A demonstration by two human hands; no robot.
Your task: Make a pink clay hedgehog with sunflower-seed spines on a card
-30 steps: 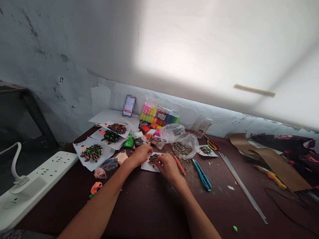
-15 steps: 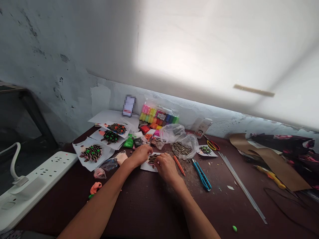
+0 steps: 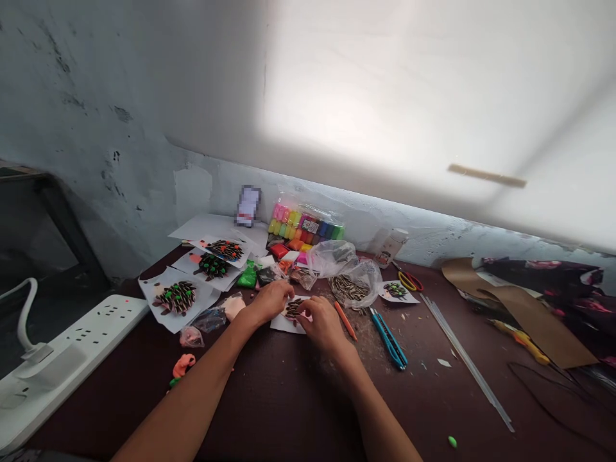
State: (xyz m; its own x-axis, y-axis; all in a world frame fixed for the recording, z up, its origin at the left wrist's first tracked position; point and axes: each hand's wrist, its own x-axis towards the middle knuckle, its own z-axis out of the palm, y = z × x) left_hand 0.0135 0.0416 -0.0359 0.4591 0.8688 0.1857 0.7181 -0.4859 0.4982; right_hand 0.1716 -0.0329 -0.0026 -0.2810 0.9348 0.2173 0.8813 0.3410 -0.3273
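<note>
My left hand [image 3: 270,303] and my right hand [image 3: 322,324] meet over a small white paper card [image 3: 282,325] on the dark brown table [image 3: 269,410]. Between my fingertips lies a dark clay hedgehog figure [image 3: 292,309] set with striped sunflower seeds, partly hidden by my fingers. Whether either hand grips it is hard to see. Just right of my right hand lies an orange stick [image 3: 345,319]. A clear bag of sunflower seeds [image 3: 349,289] sits beyond it.
Several finished seed hedgehogs on paper [image 3: 176,298] lie to the left, and another [image 3: 396,290] lies right. A blue craft knife [image 3: 387,347], scissors [image 3: 409,280], a colourful clay pack [image 3: 308,224], long metal strips [image 3: 466,362] and a white power strip [image 3: 72,340] surround me.
My right fingers have closed slightly over the hedgehog figure. The view has shifted a little, and nothing else has visibly moved.
</note>
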